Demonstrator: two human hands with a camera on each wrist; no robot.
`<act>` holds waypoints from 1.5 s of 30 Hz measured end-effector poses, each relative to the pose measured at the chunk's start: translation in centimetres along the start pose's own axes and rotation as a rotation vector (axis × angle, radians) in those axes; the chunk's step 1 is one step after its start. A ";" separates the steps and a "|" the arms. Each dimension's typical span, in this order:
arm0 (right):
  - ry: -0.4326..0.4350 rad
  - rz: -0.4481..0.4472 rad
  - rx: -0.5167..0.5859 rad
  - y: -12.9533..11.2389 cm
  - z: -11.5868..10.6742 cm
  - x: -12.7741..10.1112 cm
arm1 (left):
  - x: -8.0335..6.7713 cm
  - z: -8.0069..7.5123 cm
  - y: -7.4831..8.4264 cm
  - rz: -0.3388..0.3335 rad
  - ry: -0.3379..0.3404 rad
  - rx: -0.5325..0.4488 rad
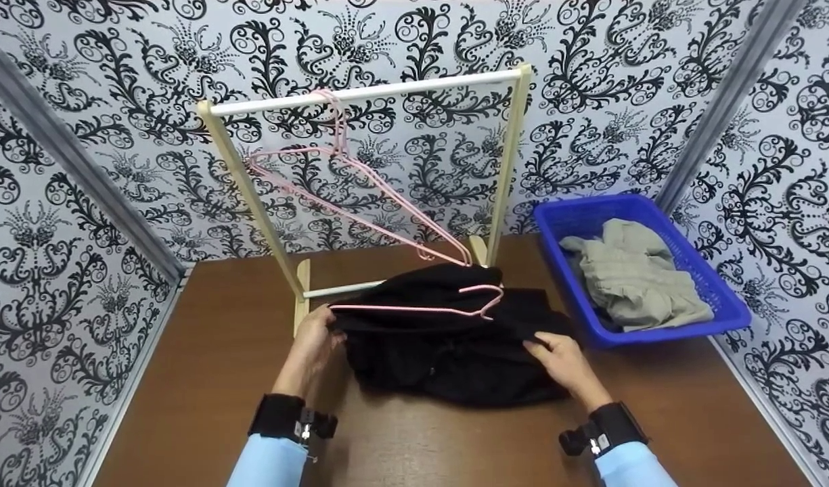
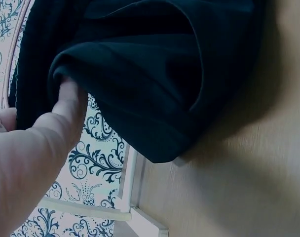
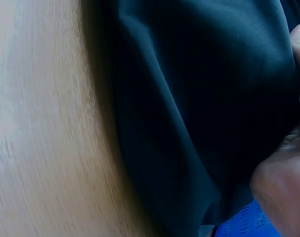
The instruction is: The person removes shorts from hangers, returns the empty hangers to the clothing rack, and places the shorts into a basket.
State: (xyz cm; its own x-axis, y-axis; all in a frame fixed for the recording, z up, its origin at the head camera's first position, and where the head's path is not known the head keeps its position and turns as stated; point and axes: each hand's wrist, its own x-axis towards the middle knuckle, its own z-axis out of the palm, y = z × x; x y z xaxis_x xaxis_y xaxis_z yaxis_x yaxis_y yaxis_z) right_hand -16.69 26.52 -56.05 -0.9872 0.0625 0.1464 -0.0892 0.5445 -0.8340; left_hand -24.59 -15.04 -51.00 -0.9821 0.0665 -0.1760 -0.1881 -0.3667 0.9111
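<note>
A black garment (image 1: 455, 365) lies bunched on the table, its upper edge lifted. In the left wrist view the garment (image 2: 140, 89) shows a gathered, elastic-looking edge and a curved opening like a pocket. A pink hanger (image 1: 400, 309) lies across it, hook to the right, its right part hidden by the cloth. My left hand (image 1: 314, 341) pinches the garment's left edge, right at the hanger's left end. On the other side my right hand (image 1: 559, 358) pinches the cloth between thumb and fingers; the right wrist view shows this hand (image 3: 283, 182) at the fabric's edge.
Behind the garment stands a rack with a white bar (image 1: 421, 88) and wooden posts. Pink hangers (image 1: 387, 189) hang from the bar, their lower corner close above the cloth. At the right, a blue basket (image 1: 719, 297) contains a beige garment (image 1: 641, 277) and darker cloth.
</note>
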 end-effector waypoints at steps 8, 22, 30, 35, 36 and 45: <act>-0.042 0.065 0.030 -0.3 -0.2 -0.1 | 0.1 -0.1 0.4 0.047 0.046 0.392; -0.021 0.040 -0.015 0.2 -0.3 0.1 | -0.1 -0.4 1.1 0.133 0.015 0.723; -0.025 0.041 0.005 0.0 -0.4 0.1 | 0.0 -0.3 0.7 0.046 0.094 0.890; -0.041 0.049 0.062 -0.1 -0.5 0.0 | 0.2 0.0 0.4 0.005 0.100 0.909; -0.039 0.053 0.061 0.0 -0.5 0.0 | 0.2 0.1 0.3 -0.004 0.100 0.909; -0.038 0.023 0.091 0.1 -0.4 0.0 | 0.3 0.9 -0.6 -0.046 0.124 0.920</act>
State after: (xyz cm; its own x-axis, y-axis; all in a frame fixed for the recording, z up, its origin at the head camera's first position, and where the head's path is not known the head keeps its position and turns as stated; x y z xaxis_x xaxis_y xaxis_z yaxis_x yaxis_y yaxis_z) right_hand -16.63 26.95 -55.94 -0.9933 0.0409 0.1078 -0.0766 0.4647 -0.8822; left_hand -24.76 -13.95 -51.31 -0.9762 -0.0566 -0.2093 -0.2080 0.5175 0.8300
